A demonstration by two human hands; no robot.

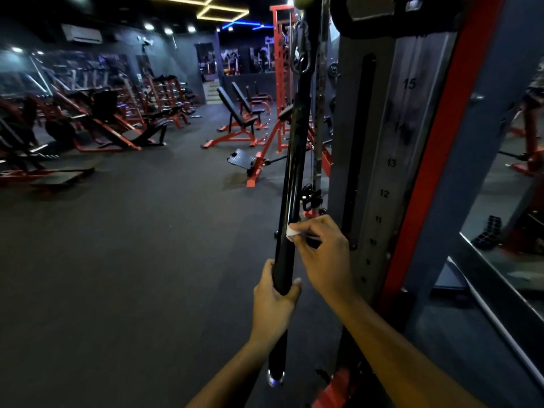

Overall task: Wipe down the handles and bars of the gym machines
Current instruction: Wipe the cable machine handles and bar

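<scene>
Grey upright of a cable machine, numbered 15, 13, 12 and 11 down its face, with a red frame edge just to its right. Just left of the upright hangs a long black bar, near vertical. The left hand has its grip wrapped round the bar's lower part; above it, the right hand pinches a small white cloth against the bar. Left of the upright lies dark rubber flooring, with red-framed benches well beyond under yellow and blue ceiling lights. A mirror stands right of the upright.
</scene>
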